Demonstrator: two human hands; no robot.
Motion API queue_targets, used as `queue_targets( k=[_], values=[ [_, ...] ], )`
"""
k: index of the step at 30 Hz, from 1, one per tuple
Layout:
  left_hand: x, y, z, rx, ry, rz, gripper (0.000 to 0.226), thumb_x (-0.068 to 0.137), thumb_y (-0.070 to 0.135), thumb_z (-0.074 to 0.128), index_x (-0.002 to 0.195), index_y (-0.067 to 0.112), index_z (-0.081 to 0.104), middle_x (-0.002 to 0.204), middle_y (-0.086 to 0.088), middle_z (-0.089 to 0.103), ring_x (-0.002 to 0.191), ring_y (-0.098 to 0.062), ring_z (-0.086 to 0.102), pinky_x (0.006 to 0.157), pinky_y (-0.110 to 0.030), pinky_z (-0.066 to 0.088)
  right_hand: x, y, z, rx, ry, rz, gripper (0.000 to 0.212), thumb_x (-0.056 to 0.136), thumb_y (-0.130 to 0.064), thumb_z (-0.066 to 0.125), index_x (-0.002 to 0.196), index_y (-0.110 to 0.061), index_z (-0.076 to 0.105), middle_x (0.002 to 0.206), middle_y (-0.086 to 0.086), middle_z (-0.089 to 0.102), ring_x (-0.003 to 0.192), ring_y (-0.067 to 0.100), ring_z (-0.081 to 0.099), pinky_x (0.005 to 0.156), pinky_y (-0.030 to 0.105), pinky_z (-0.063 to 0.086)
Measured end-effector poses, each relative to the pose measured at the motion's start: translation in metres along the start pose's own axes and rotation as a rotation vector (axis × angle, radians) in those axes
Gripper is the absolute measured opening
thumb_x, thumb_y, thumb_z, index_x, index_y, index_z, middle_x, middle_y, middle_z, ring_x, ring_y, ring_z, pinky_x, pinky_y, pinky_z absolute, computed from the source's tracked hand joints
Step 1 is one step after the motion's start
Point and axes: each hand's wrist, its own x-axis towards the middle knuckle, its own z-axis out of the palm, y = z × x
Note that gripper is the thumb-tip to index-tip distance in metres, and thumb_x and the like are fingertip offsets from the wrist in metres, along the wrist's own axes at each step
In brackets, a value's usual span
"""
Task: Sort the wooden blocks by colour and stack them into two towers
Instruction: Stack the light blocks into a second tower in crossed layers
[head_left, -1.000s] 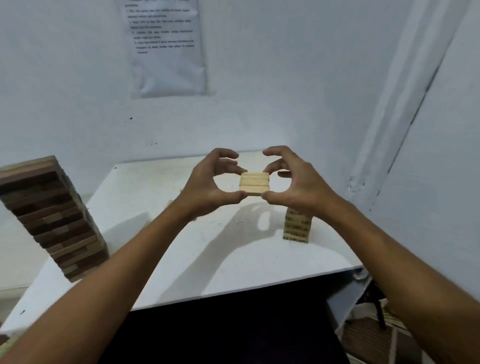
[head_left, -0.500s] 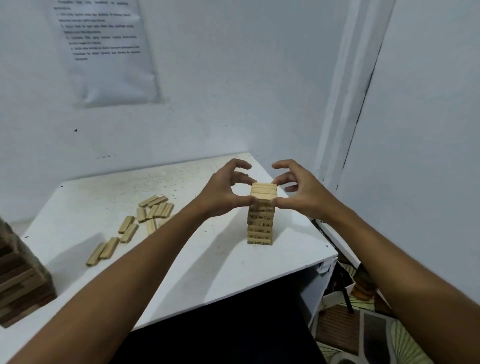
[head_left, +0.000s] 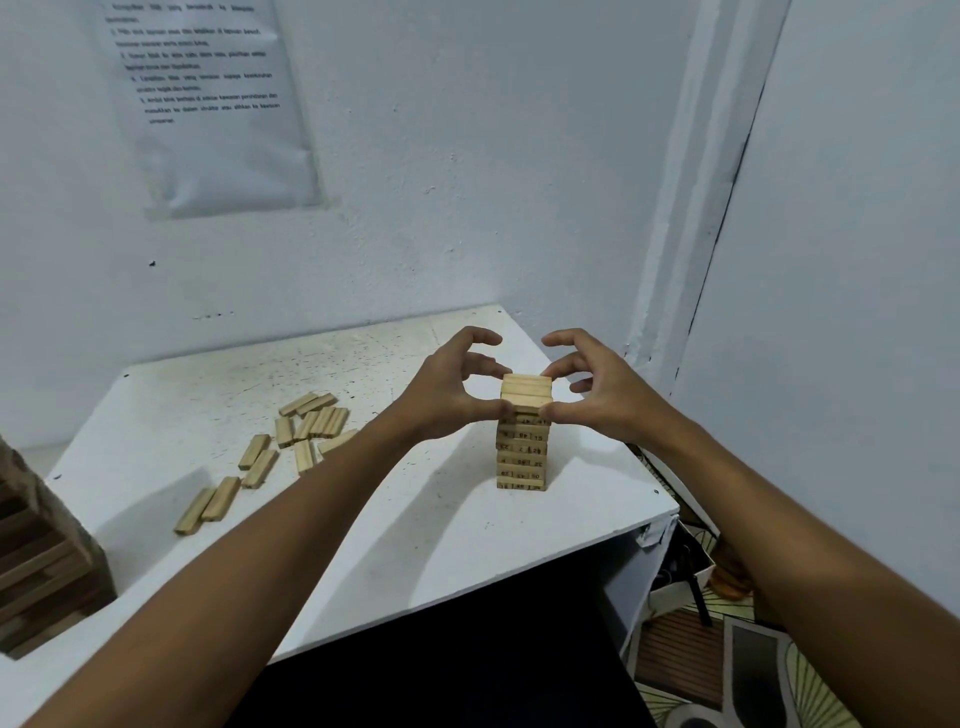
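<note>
- Head view shows my left hand (head_left: 451, 387) curled, thumb and fingertips pinching the left side of the top layer of blocks (head_left: 526, 391).
- My right hand (head_left: 597, 388) mirrors it, thumb low and fingers arched, pinching the right side of that same layer.
- That layer sits on the light tower (head_left: 521, 452), which stands near the table's right edge, close to its front right corner; numbers are printed on the block ends.
- Loose light blocks (head_left: 291, 441) lie scattered flat toward the middle and left of the white table (head_left: 415, 545).
- A darker tower (head_left: 41, 561) stands at the table's left edge, partly cut off.
- A printed sheet (head_left: 208, 104) hangs on the white wall behind; patterned flooring (head_left: 727, 670) shows below on the right.
</note>
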Motion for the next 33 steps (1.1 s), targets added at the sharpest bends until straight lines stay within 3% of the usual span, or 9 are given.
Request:
queue_targets(
  k=[12,21,24,27,33],
  values=[
    [-0.003,-0.003,0.003,-0.016,-0.005,-0.016,0.067,0.071,0.022,0.086,0.125,0.026,0.046,0.112,0.004,0.07,0.114,-0.012,0.06,0.105,-0.042,0.042,-0.002,0.001,0.002,-0.012,-0.007,0.018,0.072,0.074,-0.017,0.083,0.131,-0.03,0.041,0.105,-0.009,0.062,0.105,0.007,0.053,0.084,0.019,0.042],
    [-0.006,-0.003,0.004,-0.039,-0.016,-0.024,0.066,0.071,0.024,0.086,0.126,0.024,0.05,0.116,0.008,0.065,0.113,-0.003,0.057,0.099,-0.029,0.042,-0.002,0.004,0.003,0.0,-0.006,0.027,0.073,0.074,-0.02,0.083,0.135,-0.03,0.042,0.113,-0.005,0.061,0.108,0.003,0.052,0.085,0.02,0.044],
    [-0.009,-0.001,0.005,-0.069,-0.01,-0.048,0.058,0.081,0.031,0.078,0.132,0.02,0.052,0.128,0.006,0.061,0.119,-0.006,0.054,0.1,-0.031,0.044,-0.004,0.004,0.006,0.059,0.03,0.067,0.058,0.087,-0.025,0.07,0.139,-0.025,0.044,0.121,-0.003,0.058,0.113,0.01,0.054,0.092,0.025,0.047],
    [-0.015,0.002,0.008,-0.151,0.021,-0.101,0.044,0.097,0.038,0.055,0.136,0.017,0.054,0.136,0.005,0.057,0.124,-0.006,0.051,0.109,-0.036,0.04,-0.007,0.001,0.015,0.22,0.075,0.17,0.049,0.099,-0.039,0.048,0.144,-0.019,0.042,0.137,-0.002,0.053,0.124,0.013,0.051,0.104,0.031,0.041],
    [-0.032,0.007,0.03,-0.404,-0.007,-0.291,0.073,0.094,0.066,0.023,0.153,0.023,0.026,0.159,0.007,0.026,0.146,-0.009,0.023,0.121,-0.041,0.019,-0.021,-0.004,0.046,0.568,0.166,0.317,0.067,0.099,-0.056,0.019,0.152,-0.015,0.027,0.156,-0.001,0.032,0.142,0.012,0.032,0.118,0.037,0.024]
  ],
)
